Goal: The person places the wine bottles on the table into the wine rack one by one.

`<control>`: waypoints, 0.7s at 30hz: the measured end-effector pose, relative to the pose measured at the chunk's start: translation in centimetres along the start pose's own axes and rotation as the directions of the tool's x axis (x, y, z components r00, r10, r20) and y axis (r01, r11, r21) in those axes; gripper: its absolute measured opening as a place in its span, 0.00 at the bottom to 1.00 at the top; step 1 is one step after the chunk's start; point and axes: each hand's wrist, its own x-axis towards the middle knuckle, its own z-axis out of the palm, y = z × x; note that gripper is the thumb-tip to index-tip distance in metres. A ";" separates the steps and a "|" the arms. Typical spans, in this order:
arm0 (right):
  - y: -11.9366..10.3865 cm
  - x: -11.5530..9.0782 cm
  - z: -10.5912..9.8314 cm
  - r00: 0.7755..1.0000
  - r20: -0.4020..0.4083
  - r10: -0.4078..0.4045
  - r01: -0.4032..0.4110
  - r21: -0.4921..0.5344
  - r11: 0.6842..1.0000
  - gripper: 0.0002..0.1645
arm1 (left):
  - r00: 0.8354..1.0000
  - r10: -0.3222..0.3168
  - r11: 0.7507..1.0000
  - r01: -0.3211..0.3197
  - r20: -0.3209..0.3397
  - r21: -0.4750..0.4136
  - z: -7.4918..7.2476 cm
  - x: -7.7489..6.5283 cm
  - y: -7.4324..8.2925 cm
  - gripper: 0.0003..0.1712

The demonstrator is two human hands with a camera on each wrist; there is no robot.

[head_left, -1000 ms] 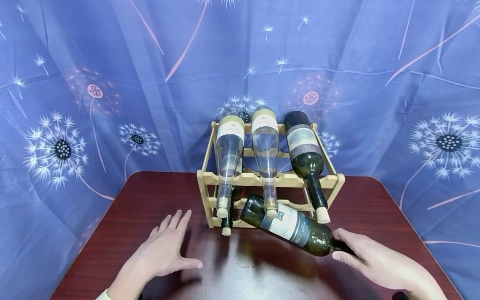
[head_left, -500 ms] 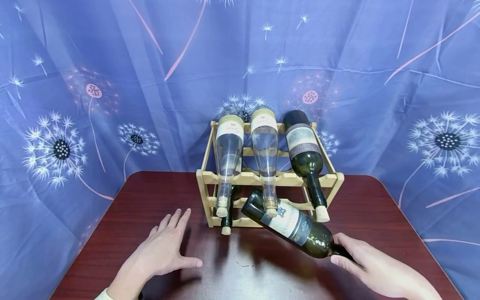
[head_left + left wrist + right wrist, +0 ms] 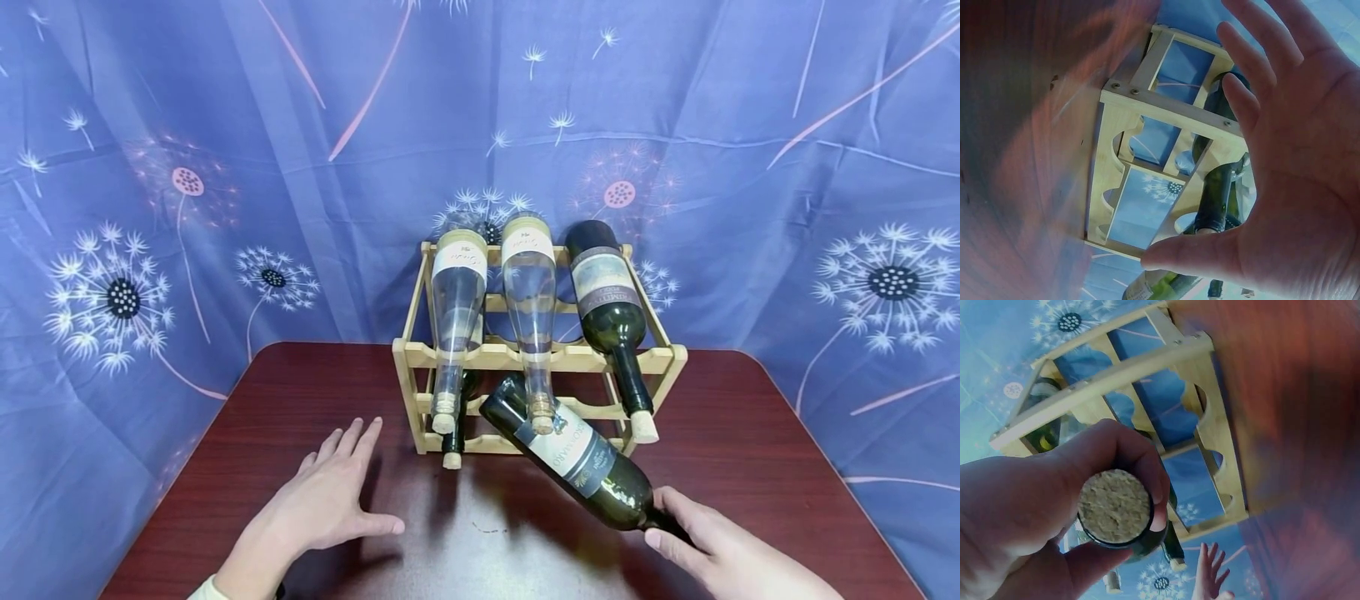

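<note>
By its neck, my right hand (image 3: 731, 542) grips a dark green wine bottle (image 3: 577, 458) with a white and blue label. The bottle slants, its base up and to the left at the front of the wooden wine rack (image 3: 510, 360), behind the hanging neck of a clear bottle. Its cork (image 3: 1116, 506) faces the camera in the right wrist view, with fingers curled round the neck below. My left hand (image 3: 318, 492) is spread with straight fingers over the table, left of the rack, holding nothing.
Two clear corked bottles (image 3: 459, 292) (image 3: 530, 287) and a dark bottle (image 3: 611, 308) lie on the rack's top level, necks forward. Another dark bottle (image 3: 453, 442) lies lower left. The rack stands on a reddish-brown table (image 3: 322, 375) before a blue dandelion curtain (image 3: 360, 208).
My right hand has moved down and left, tilting the bottle more steeply. The bottle's base stays by the rack's front. My left hand has hardly moved.
</note>
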 end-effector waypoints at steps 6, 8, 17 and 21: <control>-0.1 -0.5 0.9 1.000 0.023 0.001 -0.003 0.063 0.998 0.10 | 1.000 -0.006 1.000 0.006 0.003 -0.001 -0.1 0.0 0.0 0.79; -0.1 -0.6 1.1 0.998 0.049 0.026 -0.031 0.107 0.994 0.09 | 1.000 -0.008 1.000 0.008 0.005 -0.003 -0.1 0.0 0.0 0.79; 0.3 -0.9 2.0 0.985 0.147 0.096 -0.136 0.294 0.946 0.14 | 1.000 -0.013 1.000 0.013 0.012 -0.010 -0.2 0.0 0.0 0.79; 0.5 -1.0 2.4 0.984 0.158 0.079 -0.136 0.392 0.910 0.14 | 1.000 -0.011 1.000 0.012 0.015 -0.011 -0.2 0.0 0.0 0.79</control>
